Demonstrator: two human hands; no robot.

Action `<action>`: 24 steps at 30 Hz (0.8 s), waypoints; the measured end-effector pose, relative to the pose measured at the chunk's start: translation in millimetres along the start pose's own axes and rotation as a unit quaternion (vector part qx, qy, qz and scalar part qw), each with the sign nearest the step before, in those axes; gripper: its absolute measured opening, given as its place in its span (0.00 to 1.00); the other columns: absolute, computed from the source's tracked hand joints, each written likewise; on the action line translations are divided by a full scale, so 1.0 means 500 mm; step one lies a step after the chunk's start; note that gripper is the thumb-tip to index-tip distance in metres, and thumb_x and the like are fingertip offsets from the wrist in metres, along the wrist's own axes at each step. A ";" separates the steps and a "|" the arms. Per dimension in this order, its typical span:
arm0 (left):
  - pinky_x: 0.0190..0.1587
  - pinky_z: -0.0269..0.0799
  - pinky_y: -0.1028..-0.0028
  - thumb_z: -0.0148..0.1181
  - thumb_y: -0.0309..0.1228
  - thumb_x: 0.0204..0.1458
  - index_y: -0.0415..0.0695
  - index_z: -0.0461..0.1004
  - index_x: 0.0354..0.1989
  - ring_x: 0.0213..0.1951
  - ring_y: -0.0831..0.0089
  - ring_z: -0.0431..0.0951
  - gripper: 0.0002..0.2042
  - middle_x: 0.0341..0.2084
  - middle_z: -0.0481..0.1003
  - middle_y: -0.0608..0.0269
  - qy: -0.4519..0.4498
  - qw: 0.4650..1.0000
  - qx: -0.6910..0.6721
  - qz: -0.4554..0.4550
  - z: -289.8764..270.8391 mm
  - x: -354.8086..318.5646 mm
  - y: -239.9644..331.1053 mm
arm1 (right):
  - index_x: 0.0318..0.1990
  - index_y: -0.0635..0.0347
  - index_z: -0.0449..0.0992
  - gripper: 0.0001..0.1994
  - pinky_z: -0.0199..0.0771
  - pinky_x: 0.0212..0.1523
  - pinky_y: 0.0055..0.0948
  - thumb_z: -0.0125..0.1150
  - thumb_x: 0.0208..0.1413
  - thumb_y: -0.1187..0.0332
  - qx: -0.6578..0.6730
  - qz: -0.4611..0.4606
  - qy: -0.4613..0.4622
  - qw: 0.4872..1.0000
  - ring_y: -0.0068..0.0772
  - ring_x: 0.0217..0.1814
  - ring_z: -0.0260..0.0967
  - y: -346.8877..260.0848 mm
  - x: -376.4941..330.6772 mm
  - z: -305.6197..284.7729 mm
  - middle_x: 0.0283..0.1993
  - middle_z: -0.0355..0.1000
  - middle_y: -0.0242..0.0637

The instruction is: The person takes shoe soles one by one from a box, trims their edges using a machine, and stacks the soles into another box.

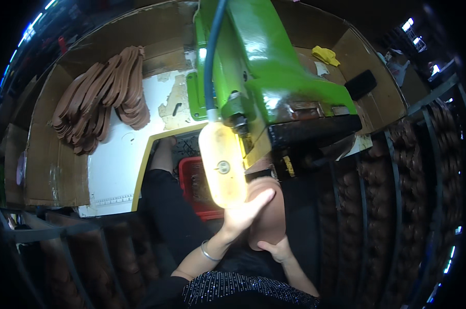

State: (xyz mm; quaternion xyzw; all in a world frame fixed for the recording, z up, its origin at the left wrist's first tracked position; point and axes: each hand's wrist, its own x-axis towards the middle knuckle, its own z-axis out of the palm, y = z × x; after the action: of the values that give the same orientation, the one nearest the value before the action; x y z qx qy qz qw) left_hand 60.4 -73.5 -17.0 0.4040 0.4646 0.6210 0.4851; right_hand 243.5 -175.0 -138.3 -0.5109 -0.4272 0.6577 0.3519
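While a brown leather piece point(268, 213) is held up to the green machine point(264, 67), off the desk's point(117, 159) near edge, it is grasped by both hands: the left hand point(245, 213) is wrapped over its left side and the right hand point(277, 251) is cupped beneath. For a clean pass, the piece is best kept pressed squarely under the head, fingers well apart from the working point. A stack of brown pieces point(101, 100) is seen at the desk's far left corner.

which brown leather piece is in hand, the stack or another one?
The single rounded brown piece under the green machine, gripped by both hands; the fanned stack of brown pieces lies untouched at upper left on the white table.
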 end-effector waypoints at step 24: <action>0.30 0.70 0.82 0.58 0.21 0.45 0.28 0.73 0.33 0.27 0.79 0.75 0.09 0.26 0.76 0.58 0.171 0.984 -0.038 0.028 -0.136 -0.028 -0.008 | 0.51 0.60 0.64 0.20 0.67 0.51 0.28 0.56 0.49 0.70 0.229 -0.190 0.065 0.953 0.27 0.49 0.66 -0.208 0.193 -0.084 0.47 0.67 0.34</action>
State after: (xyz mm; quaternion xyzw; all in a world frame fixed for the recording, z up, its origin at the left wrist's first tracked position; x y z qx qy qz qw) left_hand -0.5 -99.2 -37.9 0.2860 0.5058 0.7110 0.3961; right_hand 265.2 -39.5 -82.9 -0.3681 -0.3306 0.6241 0.6048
